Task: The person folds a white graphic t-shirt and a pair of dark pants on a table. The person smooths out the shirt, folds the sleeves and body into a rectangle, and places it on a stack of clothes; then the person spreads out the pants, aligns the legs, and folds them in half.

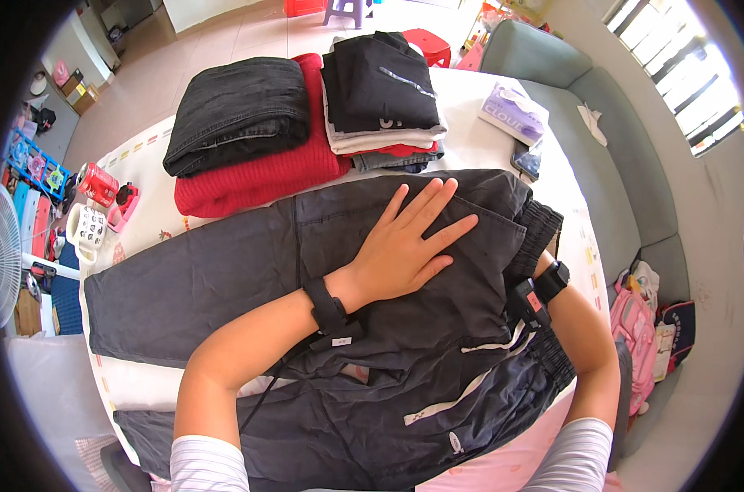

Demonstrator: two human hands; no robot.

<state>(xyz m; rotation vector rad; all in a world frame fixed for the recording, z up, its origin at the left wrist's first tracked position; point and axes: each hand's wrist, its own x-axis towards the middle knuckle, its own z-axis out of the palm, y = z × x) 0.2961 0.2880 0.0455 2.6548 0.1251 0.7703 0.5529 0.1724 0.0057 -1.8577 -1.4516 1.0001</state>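
Observation:
Dark grey trousers (193, 277) with an elastic waist lie spread across the table, legs toward the left. My left hand (412, 243) rests flat on the upper leg near the pocket, palm down, with its fingers spread. At the waistband (539, 240), my right hand (544, 263) goes inside the trousers; only its wrist end shows and the fingers are hidden by cloth. White drawstrings (448, 400) hang from the waist over the front. Each wrist wears a black strap, and a small black device (528, 304) sits at the right one.
Beyond the trousers are folded black jeans (242, 111) on a red knit garment (255, 181), and a stack of folded clothes (384, 86). A tissue box (516, 114) and phone (527, 158) lie right; a mug (89, 226) and red can (98, 184) stand left.

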